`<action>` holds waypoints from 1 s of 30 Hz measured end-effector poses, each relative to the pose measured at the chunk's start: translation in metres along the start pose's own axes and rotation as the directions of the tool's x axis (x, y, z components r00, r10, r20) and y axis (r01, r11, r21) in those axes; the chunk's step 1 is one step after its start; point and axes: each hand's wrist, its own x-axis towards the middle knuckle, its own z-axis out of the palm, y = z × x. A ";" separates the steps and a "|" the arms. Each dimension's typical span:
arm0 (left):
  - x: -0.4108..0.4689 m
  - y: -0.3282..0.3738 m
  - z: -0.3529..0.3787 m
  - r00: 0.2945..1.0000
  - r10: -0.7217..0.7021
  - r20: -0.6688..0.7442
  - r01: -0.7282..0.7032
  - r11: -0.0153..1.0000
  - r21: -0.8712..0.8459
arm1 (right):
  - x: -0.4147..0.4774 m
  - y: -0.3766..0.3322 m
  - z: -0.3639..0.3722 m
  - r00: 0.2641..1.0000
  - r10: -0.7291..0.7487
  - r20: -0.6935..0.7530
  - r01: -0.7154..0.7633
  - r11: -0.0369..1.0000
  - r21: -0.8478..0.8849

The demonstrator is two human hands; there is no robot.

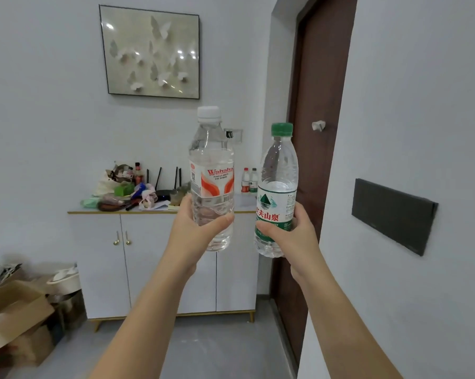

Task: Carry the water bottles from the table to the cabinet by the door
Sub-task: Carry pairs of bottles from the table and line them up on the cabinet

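Water bottles are both up in the air right now, one per hand, held out in front of the white cabinet point(148, 258). Left hand point(195, 231) has its grip wrapped around the lower half of the white-capped bottle point(211, 176), the one with the red and orange Wahaha label, thumb across the front. Right hand point(293, 236) has its grip closed around the lower part of the green-capped bottle point(277, 187) with the green and white label. Both bottles are upright, close beside each other but not touching, and look pretty much full of clear water.

Behind them, the cabinet top is a mess on the left side: bags, wrappers, a green thing, and a black router point(165, 191) with its antennas sticking up. On the right end of the cabinet top stand two more small bottles point(249, 181), one red-capped and one darker-capped, side by side near the wall. A dark brown door point(318, 105) sits just right of the cabinet. A framed butterfly picture point(151, 51) hangs above, and cardboard boxes point(14, 310) sit on the floor at lower left.
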 end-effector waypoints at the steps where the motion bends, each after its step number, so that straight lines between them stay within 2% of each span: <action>1: 0.016 -0.005 -0.003 1.000 0.001 0.013 -0.001 1.000 0.001 | 0.012 0.006 0.005 1.000 0.000 -0.015 -0.001 1.000 -0.010; 6: 0.078 -0.039 -0.009 0.998 -0.014 0.055 0.015 1.000 -0.013 | 0.063 0.040 0.021 0.998 0.019 -0.067 -0.022 0.999 -0.036; 16: 0.178 -0.121 -0.002 0.997 -0.071 0.022 0.071 0.997 -0.017 | 0.164 0.121 0.032 0.994 0.049 -0.098 -0.051 0.998 -0.021; 30: 0.389 -0.229 0.042 0.995 -0.034 -0.095 0.030 0.999 -0.040 | 0.396 0.241 0.043 0.999 0.012 -0.037 -0.010 0.999 0.043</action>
